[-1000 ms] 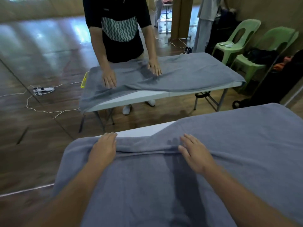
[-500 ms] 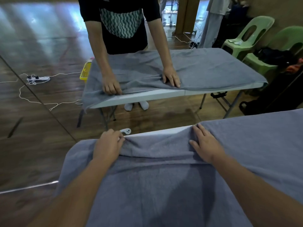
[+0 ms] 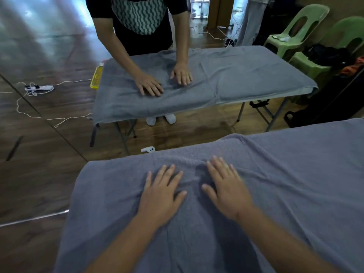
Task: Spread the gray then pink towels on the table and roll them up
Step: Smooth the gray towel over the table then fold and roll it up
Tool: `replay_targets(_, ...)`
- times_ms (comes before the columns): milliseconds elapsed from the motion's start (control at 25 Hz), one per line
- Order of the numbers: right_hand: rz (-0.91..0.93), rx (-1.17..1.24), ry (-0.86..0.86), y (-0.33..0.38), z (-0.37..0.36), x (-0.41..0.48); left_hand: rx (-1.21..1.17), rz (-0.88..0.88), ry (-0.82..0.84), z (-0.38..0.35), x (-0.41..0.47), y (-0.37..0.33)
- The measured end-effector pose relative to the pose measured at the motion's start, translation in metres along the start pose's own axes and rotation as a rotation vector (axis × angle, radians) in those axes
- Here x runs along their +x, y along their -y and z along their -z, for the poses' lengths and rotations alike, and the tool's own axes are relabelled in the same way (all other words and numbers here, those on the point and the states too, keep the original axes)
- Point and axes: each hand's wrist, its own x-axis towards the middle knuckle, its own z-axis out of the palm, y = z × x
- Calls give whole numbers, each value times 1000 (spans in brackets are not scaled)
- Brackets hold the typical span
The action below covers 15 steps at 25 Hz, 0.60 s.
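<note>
Gray towel (image 3: 275,184), green chairs (image 3: 295,30) (pale), yellow basket (image 3: 96,79)

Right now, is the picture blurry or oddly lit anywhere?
Head view: the floor at upper left is smeared, with bluish glare; head view: the left hand and right hand look sharp on the gray towel, a dark shadow between them.

two gray towels: near towel (image 3: 295,194), lower frame; far towel (image 3: 246,75), upper frame. four hands: left hand (image 3: 160,196), right hand (image 3: 226,192), and a second person's (image 3: 137,16) two. two green chairs (image 3: 295,32), upper right.
</note>
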Motion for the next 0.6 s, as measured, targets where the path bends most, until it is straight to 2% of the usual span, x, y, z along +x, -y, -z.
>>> replay_targets(120,-33,-41,42,11,-21,-27,27,-2,53,-5,-11,0)
replay_targets(280,-40,-70,71,10,-9,-35,23,23,99,14,-33,-3)
replay_targets(440,-26,-80,131,41,3,-104,18,-29,109,34,-109,-15)
replay_targets(600,-54,-27,164,99,-19,-167,17,-24,113,31,-178,6)
